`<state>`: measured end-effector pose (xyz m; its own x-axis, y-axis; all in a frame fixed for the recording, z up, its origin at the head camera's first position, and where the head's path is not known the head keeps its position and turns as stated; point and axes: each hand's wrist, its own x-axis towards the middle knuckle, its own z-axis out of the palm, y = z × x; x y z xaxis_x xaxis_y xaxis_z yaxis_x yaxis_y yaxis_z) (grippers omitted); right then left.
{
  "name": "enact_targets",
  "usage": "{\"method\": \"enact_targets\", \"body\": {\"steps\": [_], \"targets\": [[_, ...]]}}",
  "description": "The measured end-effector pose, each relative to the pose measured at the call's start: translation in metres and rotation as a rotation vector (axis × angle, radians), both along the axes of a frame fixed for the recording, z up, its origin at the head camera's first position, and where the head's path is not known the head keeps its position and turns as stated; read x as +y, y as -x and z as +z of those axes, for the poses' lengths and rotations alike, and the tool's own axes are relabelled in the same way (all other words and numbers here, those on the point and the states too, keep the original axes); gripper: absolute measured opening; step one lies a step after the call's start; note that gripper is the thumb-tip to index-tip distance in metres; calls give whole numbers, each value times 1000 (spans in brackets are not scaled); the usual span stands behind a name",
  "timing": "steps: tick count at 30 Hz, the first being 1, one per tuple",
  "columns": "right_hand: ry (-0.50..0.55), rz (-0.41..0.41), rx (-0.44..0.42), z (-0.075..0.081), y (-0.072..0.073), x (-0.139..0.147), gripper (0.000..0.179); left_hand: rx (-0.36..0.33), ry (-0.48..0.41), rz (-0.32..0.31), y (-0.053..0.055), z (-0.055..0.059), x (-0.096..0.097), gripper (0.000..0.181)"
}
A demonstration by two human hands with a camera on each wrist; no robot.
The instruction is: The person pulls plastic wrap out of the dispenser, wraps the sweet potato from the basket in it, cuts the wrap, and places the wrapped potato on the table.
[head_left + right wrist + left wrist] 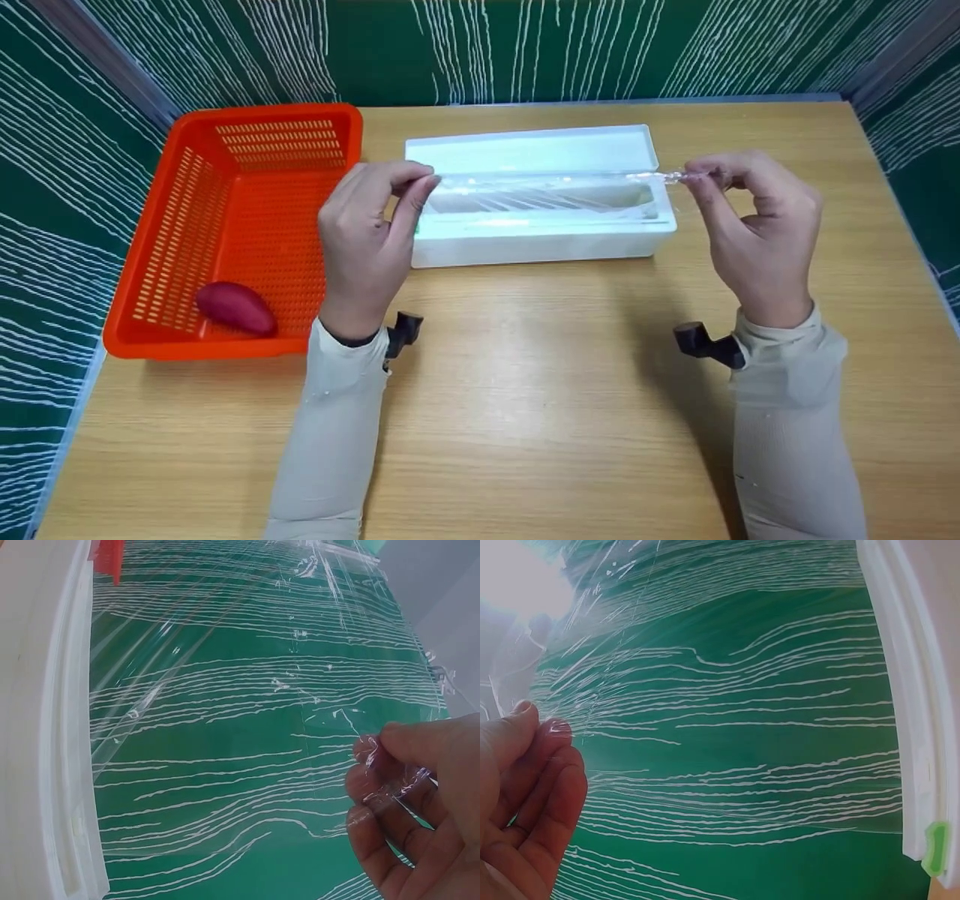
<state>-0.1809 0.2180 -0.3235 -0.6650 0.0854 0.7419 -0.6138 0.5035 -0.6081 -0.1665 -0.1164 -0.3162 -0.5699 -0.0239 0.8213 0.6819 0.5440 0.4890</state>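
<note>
A sheet of clear plastic wrap (540,180) stretches between both hands over a white wrap dispenser box (544,247), whose lid (532,150) is flipped back. My left hand (375,225) pinches one corner of the film between thumb and fingertips near the box's left end. Beyond the right end, my right hand (765,225) pinches the other corner, where the film bunches up. Both wrist views show the film (622,637) running taut and see-through from the fingertips to the box edge (71,765). At one end of that edge sits a green slider (936,849).
To the left stands an orange plastic basket (120,330) with slotted walls. A dark red sweet-potato-shaped item (236,307) lies in its near left corner. The wooden table (525,390) meets green, white-lined walls (375,52) at the back and sides.
</note>
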Motion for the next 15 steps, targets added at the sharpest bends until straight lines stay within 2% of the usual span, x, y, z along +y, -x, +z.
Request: {"method": "enact_targets", "body": {"steps": [7,15], "targets": [[8,-1,0,3,-4,-1,5,1,17,19,-3,2,0,13],[88,45,-76,7,-9,-2,6,41,28,18,-5,3,-1,12]]}}
